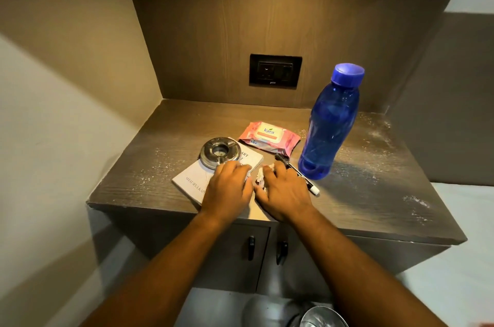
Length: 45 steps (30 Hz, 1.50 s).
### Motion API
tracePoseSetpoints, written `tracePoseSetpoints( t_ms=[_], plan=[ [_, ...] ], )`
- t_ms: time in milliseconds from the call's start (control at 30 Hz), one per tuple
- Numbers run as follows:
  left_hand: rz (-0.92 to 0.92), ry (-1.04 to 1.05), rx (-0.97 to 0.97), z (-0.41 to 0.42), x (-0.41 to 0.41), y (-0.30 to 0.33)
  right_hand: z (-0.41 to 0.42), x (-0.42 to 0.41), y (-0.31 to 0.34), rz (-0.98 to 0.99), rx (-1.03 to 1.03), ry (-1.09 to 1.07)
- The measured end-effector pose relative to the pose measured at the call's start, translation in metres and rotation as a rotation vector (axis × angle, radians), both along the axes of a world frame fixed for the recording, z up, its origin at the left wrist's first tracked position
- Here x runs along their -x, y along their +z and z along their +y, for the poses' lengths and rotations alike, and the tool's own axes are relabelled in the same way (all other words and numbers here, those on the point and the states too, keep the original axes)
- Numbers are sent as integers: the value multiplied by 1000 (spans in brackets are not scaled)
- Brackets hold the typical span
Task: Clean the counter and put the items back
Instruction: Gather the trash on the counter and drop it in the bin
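White powder and crumbs speckle the dark wood counter (374, 166). My left hand (227, 189) lies palm down on a pale book (191, 183), fingers curled over a small pale wad at the book's right edge. A round metal ashtray (219, 151) sits on the book just beyond that hand. My right hand (284, 193) is beside it, palm down, fingers closed over a crumpled white tissue (260, 179). A black pen with a white cap (307, 183) lies just right of my right hand. Behind are a pink wipes pack (268, 137) and an upright blue bottle (330, 123).
A black wall socket (275, 70) is set in the back panel. Walls close in the counter at the left and back. Below the counter's front edge are two cabinet doors with dark handles (251, 248). A metal bin (320, 317) stands on the floor.
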<state>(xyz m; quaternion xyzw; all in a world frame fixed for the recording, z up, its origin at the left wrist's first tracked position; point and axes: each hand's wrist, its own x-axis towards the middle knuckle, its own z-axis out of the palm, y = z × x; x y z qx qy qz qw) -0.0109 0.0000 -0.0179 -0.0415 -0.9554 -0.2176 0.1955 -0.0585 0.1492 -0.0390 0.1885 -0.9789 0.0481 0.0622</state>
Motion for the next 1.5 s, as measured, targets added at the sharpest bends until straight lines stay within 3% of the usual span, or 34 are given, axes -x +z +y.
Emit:
tracePoseSetpoints(
  t_ms=[233,433,500,667,733,967,1100,1267,1367,1500],
  plan=[
    [-44,-121,415,-5,-12,-14,-2,-1,-4,44,87,-7],
    [-139,-198,446,-2,1,-6,-1,-3,-1,23,94,-30],
    [-182,-127,295,-2,3,0,2,-8,3,-18,187,-104],
    [-255,207,-463,7,5,26,27,-25,26,-214,962,-504],
    [-277,215,-635,17,-6,32,36,-38,34,-235,1071,-563],
    [-522,27,-733,81,-65,8,78,-128,21,-272,1178,-580],
    [-684,-74,-715,119,-93,-32,127,-197,-23,-372,1191,-815],
    [-1029,-94,-754,175,-133,-111,180,-255,-109,-604,1303,-1088],
    [-1245,-73,-710,211,-138,-177,200,-258,-183,-766,1333,-1186],
    [-1377,34,-600,256,-132,-296,228,-244,-298,-854,1318,-1282]
  ],
)
